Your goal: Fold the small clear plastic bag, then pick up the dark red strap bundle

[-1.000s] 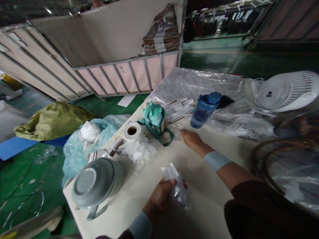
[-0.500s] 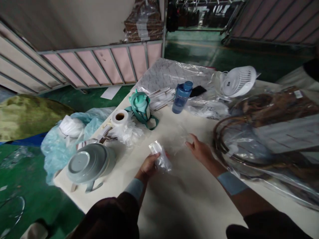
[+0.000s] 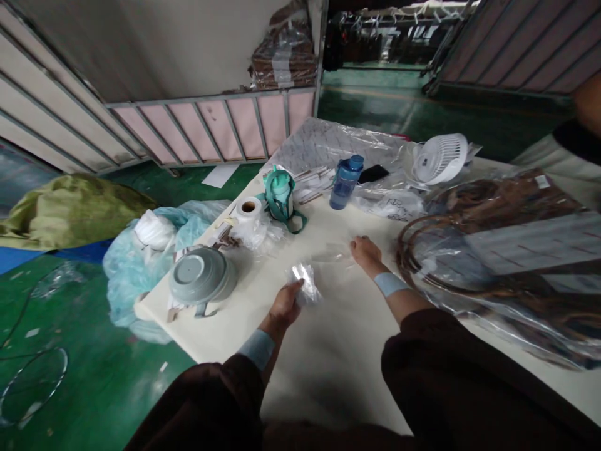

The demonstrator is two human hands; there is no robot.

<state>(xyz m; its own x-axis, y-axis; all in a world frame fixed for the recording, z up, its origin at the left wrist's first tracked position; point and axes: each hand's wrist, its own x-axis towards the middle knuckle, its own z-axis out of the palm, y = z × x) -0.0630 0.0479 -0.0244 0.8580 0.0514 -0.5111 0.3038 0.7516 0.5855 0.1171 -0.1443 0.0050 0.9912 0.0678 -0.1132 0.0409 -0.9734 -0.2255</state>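
My left hand [image 3: 286, 304] grips a small crumpled clear plastic bag [image 3: 304, 284] just above the white table [image 3: 328, 363]. A little to the right, my right hand [image 3: 365, 252] rests palm down on the table, its fingers on a flat clear plastic bag [image 3: 331, 254] that is hard to make out. Both wrists wear light blue cuffs under dark sleeves.
On the table's left stand a grey upturned bowl [image 3: 201, 275], a white roll [image 3: 248, 208], a teal bottle with a strap [image 3: 280, 191] and a blue bottle [image 3: 345, 181]. A white fan [image 3: 439, 158] and bagged brown hoops [image 3: 493, 244] fill the right. Another person's arm [image 3: 586, 106] shows far right.
My right hand has slid forward to the flat bag on the table. The left hand keeps its bag. The camera view has pulled back and shifted.
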